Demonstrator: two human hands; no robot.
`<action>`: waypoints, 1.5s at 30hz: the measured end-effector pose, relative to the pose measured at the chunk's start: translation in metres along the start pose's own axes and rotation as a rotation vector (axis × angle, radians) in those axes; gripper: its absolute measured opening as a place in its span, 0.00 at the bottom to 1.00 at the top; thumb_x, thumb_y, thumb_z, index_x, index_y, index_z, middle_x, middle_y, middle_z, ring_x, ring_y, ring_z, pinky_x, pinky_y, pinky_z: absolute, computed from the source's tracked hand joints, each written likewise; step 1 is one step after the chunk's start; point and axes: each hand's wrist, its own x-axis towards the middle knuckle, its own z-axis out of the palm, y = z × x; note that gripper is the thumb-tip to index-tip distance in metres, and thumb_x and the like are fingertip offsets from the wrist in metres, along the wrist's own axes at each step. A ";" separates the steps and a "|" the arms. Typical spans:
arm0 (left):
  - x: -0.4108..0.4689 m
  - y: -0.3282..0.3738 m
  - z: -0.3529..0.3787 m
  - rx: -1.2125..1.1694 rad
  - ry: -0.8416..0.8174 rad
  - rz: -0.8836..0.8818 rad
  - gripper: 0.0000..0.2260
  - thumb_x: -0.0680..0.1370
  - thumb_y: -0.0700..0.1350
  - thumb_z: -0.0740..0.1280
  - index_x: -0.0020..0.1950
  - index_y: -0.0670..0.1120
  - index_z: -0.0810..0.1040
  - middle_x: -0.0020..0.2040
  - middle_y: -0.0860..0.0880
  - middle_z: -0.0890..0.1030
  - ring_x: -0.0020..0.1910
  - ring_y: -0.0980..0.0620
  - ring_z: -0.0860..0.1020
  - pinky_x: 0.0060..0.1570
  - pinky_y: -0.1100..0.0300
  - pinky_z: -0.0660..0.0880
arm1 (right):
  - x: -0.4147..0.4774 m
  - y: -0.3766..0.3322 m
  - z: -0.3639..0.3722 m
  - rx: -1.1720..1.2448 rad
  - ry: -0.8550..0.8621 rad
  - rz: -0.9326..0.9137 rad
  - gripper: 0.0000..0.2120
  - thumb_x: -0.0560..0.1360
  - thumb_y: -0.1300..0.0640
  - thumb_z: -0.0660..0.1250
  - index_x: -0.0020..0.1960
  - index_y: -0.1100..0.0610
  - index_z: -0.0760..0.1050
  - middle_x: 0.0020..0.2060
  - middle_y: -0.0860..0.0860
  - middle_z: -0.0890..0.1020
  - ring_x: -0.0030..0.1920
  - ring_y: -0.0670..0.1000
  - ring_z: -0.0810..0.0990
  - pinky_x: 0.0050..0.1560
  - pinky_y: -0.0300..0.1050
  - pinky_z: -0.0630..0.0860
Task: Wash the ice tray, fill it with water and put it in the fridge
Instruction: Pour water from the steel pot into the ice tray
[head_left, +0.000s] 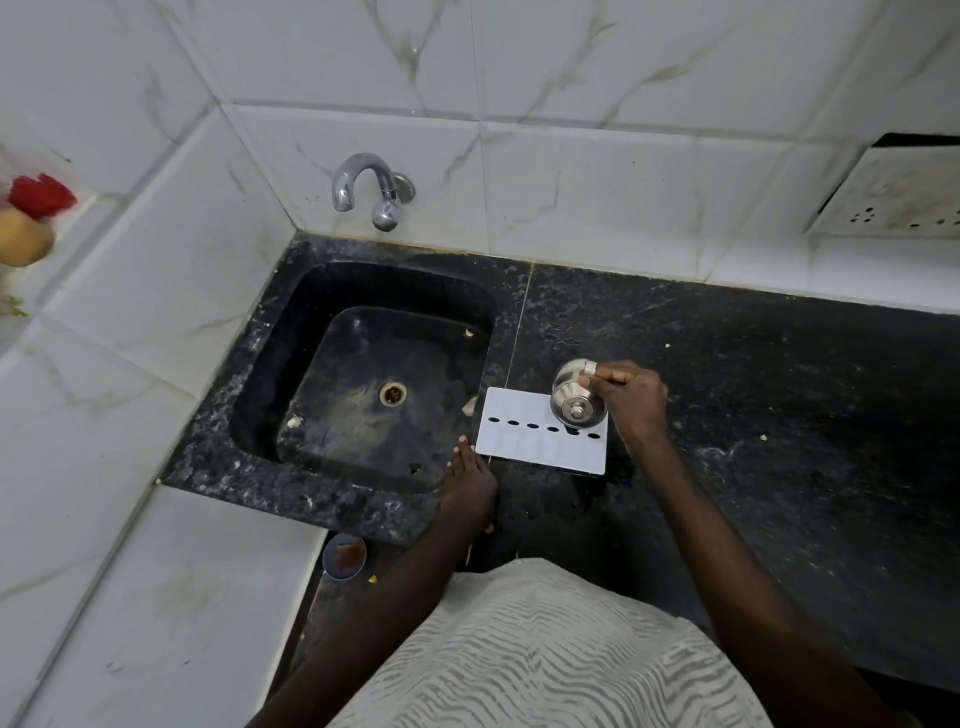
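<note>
White tray (524, 441) sits flat on the black worktop (753, 389), just right of the sink (260, 364). Right hand (631, 400) has its fingers curled round a steel cup (574, 397), tipped over the tray's far edge. Left hand (467, 478) lies flat, fingers straight, tips right at the tray's left edge.

The black speckled counter (753, 415) carries a white ice tray (535, 451), flat just beside the sink (270, 374)
</note>
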 end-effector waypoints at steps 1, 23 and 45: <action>0.001 0.000 0.001 0.000 -0.004 -0.004 0.57 0.70 0.44 0.81 0.80 0.27 0.42 0.80 0.26 0.40 0.82 0.29 0.46 0.81 0.40 0.52 | 0.000 0.000 0.002 0.003 -0.004 0.004 0.08 0.68 0.64 0.81 0.46 0.59 0.88 0.40 0.44 0.85 0.40 0.45 0.83 0.49 0.42 0.80; -0.001 0.001 0.000 -0.008 0.010 -0.013 0.55 0.71 0.43 0.80 0.80 0.27 0.42 0.80 0.25 0.41 0.82 0.29 0.47 0.80 0.41 0.52 | -0.010 -0.010 0.020 -0.050 -0.121 -0.176 0.10 0.68 0.67 0.80 0.49 0.62 0.88 0.43 0.44 0.85 0.43 0.37 0.83 0.46 0.31 0.78; 0.001 0.002 0.000 -0.009 -0.016 -0.011 0.59 0.69 0.43 0.82 0.80 0.27 0.41 0.79 0.25 0.39 0.81 0.28 0.45 0.80 0.39 0.52 | -0.003 -0.022 0.040 -0.056 -0.097 -0.140 0.06 0.69 0.65 0.80 0.45 0.62 0.87 0.42 0.50 0.85 0.40 0.38 0.82 0.44 0.33 0.78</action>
